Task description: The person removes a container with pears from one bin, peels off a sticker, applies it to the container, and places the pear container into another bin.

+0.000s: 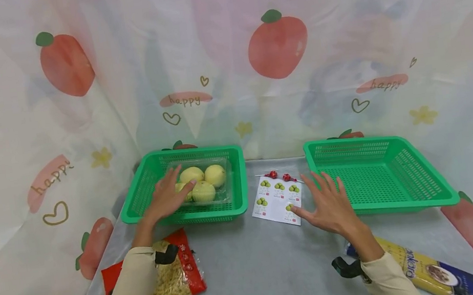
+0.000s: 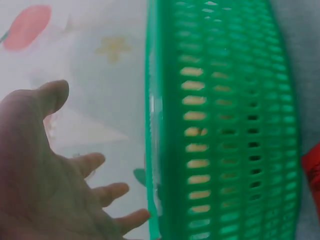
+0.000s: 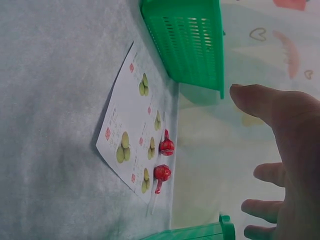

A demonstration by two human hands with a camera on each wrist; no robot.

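My left hand (image 1: 164,196) hovers over the left green basket (image 1: 240,209), thumb and fingers spread apart and nothing in its grasp. Beneath it in that basket sits a clear plastic box (image 1: 226,194) with several round, pale yellow-green fruits (image 1: 203,191). In the left wrist view the fingers show above the rim of the slotted basket wall (image 2: 225,150). My right hand (image 1: 331,208), also spread and bare, is held between a white sticker sheet (image 1: 273,216) and the right green basket (image 1: 403,204). Small green-fruit pictures are printed on the sheet.
Two red-wrapped lollipops (image 1: 273,174) lie at the sheet's far edge. A red-edged bag of dry noodles (image 1: 170,278) lies under the left forearm, and a yellow-and-blue pasta packet (image 1: 438,275) near the right forearm. A printed curtain (image 1: 224,119) hangs behind the table.
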